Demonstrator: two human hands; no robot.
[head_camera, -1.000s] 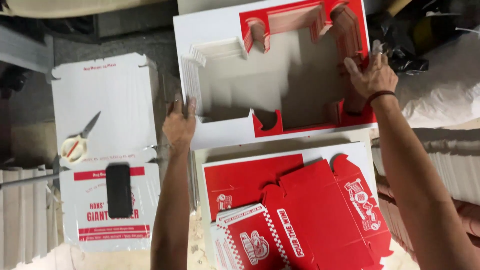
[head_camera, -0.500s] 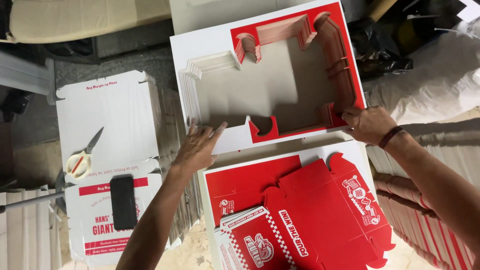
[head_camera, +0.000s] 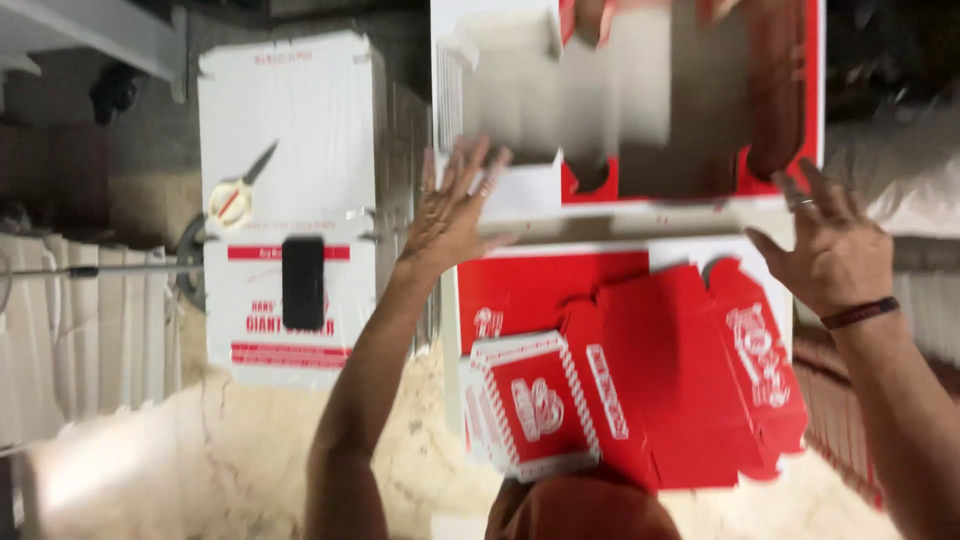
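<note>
Scissors (head_camera: 238, 195) and phone (head_camera: 303, 282) on flat carton (head_camera: 290, 120), left of folded box (head_camera: 640, 100).

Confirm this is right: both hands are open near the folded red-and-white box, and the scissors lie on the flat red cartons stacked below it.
One detail is wrong. The scissors lie on the white carton stack at the left, above the black phone, not on the flat red cartons. The head view shows it. Left hand and right hand are indeed open near the folded box.

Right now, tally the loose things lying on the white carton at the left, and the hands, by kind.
Scissors: 1
Black phone: 1
Hands: 2, left hand and right hand, both open with fingers spread
Total: 4
</note>
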